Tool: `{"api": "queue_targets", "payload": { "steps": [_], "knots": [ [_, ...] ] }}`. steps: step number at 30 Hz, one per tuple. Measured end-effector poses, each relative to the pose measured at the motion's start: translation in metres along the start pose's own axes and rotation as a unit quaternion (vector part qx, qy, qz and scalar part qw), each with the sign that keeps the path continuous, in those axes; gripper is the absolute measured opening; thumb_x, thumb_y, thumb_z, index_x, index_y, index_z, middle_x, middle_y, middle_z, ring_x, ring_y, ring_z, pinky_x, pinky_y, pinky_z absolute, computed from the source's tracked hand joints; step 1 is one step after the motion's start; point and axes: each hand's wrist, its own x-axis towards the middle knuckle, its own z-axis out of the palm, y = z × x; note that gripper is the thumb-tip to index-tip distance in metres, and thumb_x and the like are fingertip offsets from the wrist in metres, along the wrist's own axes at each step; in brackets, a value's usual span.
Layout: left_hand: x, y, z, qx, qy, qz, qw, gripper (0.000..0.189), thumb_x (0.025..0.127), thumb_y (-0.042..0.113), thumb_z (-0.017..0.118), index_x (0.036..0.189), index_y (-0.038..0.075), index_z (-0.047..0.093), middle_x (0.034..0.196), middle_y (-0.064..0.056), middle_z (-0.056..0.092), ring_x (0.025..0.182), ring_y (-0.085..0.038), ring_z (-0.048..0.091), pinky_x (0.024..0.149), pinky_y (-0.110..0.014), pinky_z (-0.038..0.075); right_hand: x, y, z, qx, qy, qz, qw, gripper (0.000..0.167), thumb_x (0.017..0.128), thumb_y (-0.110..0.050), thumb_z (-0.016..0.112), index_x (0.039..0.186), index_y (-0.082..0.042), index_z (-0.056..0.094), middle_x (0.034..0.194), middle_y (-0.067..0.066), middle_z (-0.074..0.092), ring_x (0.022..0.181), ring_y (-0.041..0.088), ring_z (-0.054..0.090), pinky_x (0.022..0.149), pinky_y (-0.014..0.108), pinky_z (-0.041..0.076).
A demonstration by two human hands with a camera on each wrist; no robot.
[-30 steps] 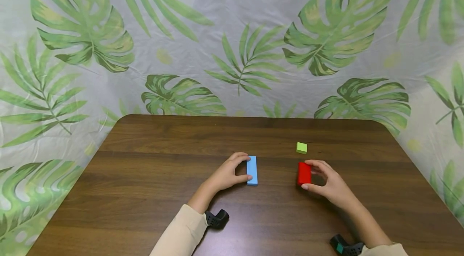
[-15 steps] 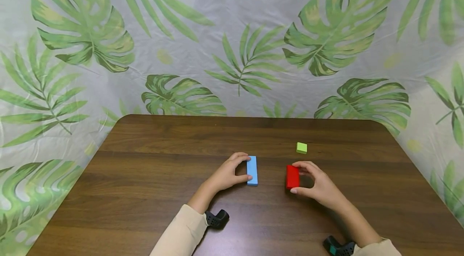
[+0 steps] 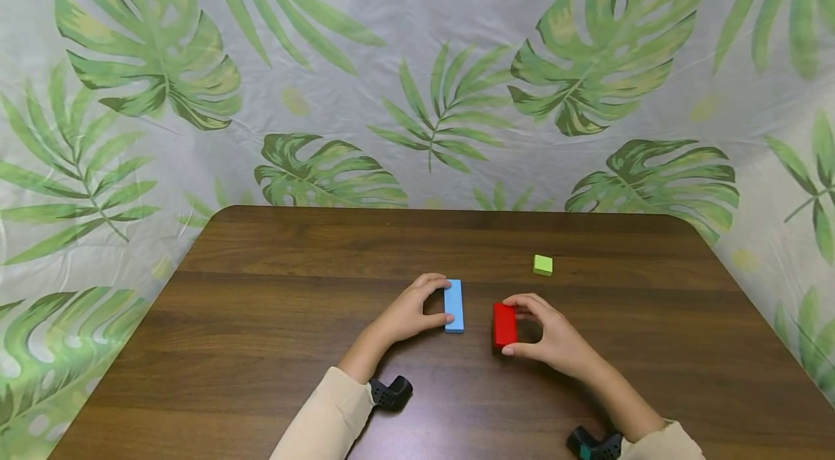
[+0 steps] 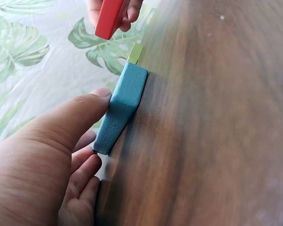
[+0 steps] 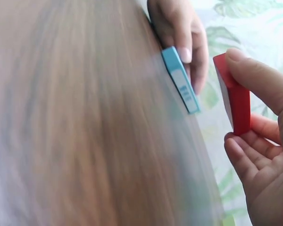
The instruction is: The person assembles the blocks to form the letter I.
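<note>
A light blue rectangular block [image 3: 454,306] lies on the wooden table near its middle. My left hand [image 3: 409,311] holds it, with the thumb at the near end and fingertips at the far end. In the right wrist view, the side of the blue block [image 5: 181,80] carries a white patch with a mark. My right hand [image 3: 546,333] pinches a red rectangular block [image 3: 504,325] between thumb and fingers, just right of the blue one and apart from it. In the left wrist view the red block [image 4: 109,18] appears raised off the table. Its side face [image 5: 223,89] looks pale.
A small lime-green block [image 3: 543,265] sits on the table [image 3: 293,344] behind and to the right of the red block. Beyond the table's far edge hangs a leaf-patterned cloth [image 3: 457,11]. Black wrist devices [image 3: 392,394] are worn on both arms.
My right hand has carried the red block leftward and slightly nearer to me, closing the distance to the blue block. The left hand, blue block and green block have stayed put.
</note>
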Motion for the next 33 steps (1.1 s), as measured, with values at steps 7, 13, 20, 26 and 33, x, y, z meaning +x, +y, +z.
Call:
{"api": "queue_targets", "payload": {
  "steps": [7,13,20,26,33],
  "knots": [
    [0.000,0.001,0.000,-0.005,-0.001,0.006,1.0000,0.055,0.081,0.032,0.067,0.127,0.010,0.047,0.134,-0.006,0.037,0.123,-0.018,0.035,0.099,-0.036,0.030,0.001,-0.002,0.011,0.003,-0.022,-0.005,0.9997,0.063,0.065,-0.033,0.079,0.117,-0.013,0.049,0.110,-0.006,0.049,0.096,0.012,0.053,0.085,0.033,0.044],
    [0.000,0.000,0.000,-0.008,0.003,0.006,0.9999,0.055,0.081,0.034,0.066,0.127,0.010,0.047,0.134,-0.006,0.038,0.122,-0.018,0.035,0.099,-0.037,0.030,0.002,-0.003,0.021,-0.002,-0.045,-0.017,0.9988,0.062,0.069,-0.035,0.077,0.118,-0.011,0.048,0.111,-0.002,0.049,0.098,0.016,0.053,0.086,0.034,0.044],
    [0.000,0.000,0.000,-0.005,0.004,0.011,0.9999,0.055,0.081,0.034,0.066,0.127,0.010,0.048,0.133,-0.006,0.039,0.122,-0.017,0.036,0.099,-0.036,0.030,0.003,-0.007,0.031,0.002,-0.063,-0.016,0.9979,0.063,0.067,-0.035,0.078,0.118,-0.013,0.048,0.113,-0.006,0.048,0.099,0.012,0.052,0.085,0.029,0.044],
    [0.000,-0.001,0.000,-0.006,0.005,0.013,0.9999,0.055,0.081,0.034,0.066,0.127,0.010,0.048,0.133,-0.006,0.039,0.122,-0.017,0.036,0.099,-0.036,0.030,0.003,-0.012,0.037,-0.017,-0.078,-0.023,0.9965,0.064,0.067,-0.039,0.077,0.117,-0.012,0.049,0.112,-0.009,0.048,0.098,0.010,0.051,0.084,0.028,0.044],
    [0.000,-0.002,0.001,-0.003,0.006,0.012,0.9999,0.055,0.081,0.034,0.066,0.127,0.010,0.048,0.132,-0.004,0.039,0.121,-0.016,0.036,0.099,-0.035,0.030,0.001,-0.014,0.041,-0.039,-0.076,-0.026,0.9960,0.062,0.067,-0.040,0.077,0.116,-0.015,0.050,0.110,-0.011,0.048,0.097,0.008,0.050,0.084,0.028,0.043]
  ]
}}
